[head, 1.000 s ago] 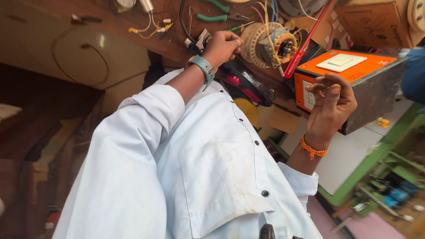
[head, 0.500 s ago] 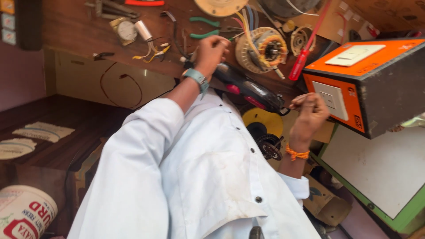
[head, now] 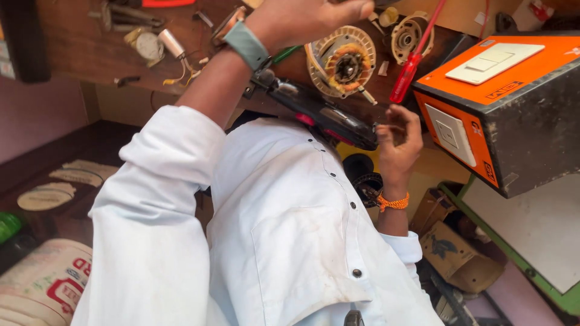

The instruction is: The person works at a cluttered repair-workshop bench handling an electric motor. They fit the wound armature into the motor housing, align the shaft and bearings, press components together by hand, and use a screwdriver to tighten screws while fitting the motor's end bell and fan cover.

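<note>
Two hands are at work over a cluttered wooden tabletop (head: 90, 48). The right hand (head: 396, 145), with an orange thread at the wrist, has its fingers curled into a narrow pinch just at the end of a long black-and-red power tool body (head: 320, 111). What it pinches is too small to tell.

The left hand (head: 308, 18), with a grey watch band, lies above that tool, beside a round cream motor part with copper winding (head: 345, 60). The frame edge cuts it off, so I cannot tell its grip.

This looks like fine fiddling at the tool's end, and any further move there calls for a steady pinch.

The tool looks scuffed and lies slantwise between both hands, below a red-handled screwdriver (head: 411, 66).
</note>
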The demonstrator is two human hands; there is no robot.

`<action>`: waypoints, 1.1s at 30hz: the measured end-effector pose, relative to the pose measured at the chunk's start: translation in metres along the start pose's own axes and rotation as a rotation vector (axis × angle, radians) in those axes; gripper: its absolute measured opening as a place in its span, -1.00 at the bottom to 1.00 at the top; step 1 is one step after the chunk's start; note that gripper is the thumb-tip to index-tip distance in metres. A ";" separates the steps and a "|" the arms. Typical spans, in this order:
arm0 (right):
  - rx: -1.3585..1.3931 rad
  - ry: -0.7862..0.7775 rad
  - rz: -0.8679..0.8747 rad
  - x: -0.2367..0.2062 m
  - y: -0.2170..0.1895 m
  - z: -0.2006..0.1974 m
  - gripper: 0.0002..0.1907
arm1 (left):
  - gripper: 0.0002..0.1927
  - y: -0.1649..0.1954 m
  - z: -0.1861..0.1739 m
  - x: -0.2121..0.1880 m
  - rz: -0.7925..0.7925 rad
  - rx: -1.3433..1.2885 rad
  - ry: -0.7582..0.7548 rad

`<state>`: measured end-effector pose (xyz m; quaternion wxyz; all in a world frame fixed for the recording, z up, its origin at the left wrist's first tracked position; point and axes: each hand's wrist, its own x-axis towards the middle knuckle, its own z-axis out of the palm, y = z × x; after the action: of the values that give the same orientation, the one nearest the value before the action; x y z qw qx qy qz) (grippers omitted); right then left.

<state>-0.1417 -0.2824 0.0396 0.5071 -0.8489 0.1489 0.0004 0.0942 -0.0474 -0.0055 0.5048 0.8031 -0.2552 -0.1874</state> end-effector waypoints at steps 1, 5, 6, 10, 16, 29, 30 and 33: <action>-0.135 -0.015 -0.060 0.006 -0.004 0.001 -0.34 | -0.65 0.006 -0.005 0.006 -0.073 0.055 -0.081; -0.296 -0.101 -0.095 0.026 -0.018 0.019 0.10 | -0.60 0.007 -0.033 0.009 -0.075 0.039 -0.286; -0.319 -0.110 -0.098 0.032 -0.020 0.024 0.12 | -0.60 0.003 -0.038 0.015 0.013 -0.017 -0.306; -0.336 -0.159 -0.037 0.045 -0.024 0.046 0.19 | -0.60 -0.008 -0.030 0.013 -0.219 -0.127 -0.273; -0.277 -0.182 0.023 0.054 -0.025 0.059 0.24 | -0.60 -0.016 -0.005 -0.005 -0.458 -0.276 -0.305; -0.488 -0.221 -0.045 0.057 -0.042 0.055 0.26 | -0.72 -0.018 0.027 -0.032 -0.572 -0.488 -0.130; -0.490 -0.220 -0.033 0.057 -0.044 0.056 0.28 | -0.75 -0.016 0.029 -0.033 -0.611 -0.486 -0.091; -0.506 -0.204 -0.006 0.056 -0.050 0.056 0.29 | -0.73 -0.011 0.034 -0.032 -0.765 -0.507 -0.101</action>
<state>-0.0674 -0.2266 0.0467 0.2915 -0.9446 0.0895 0.1216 0.0525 -0.0483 -0.0283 0.5668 0.6805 0.0891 -0.4557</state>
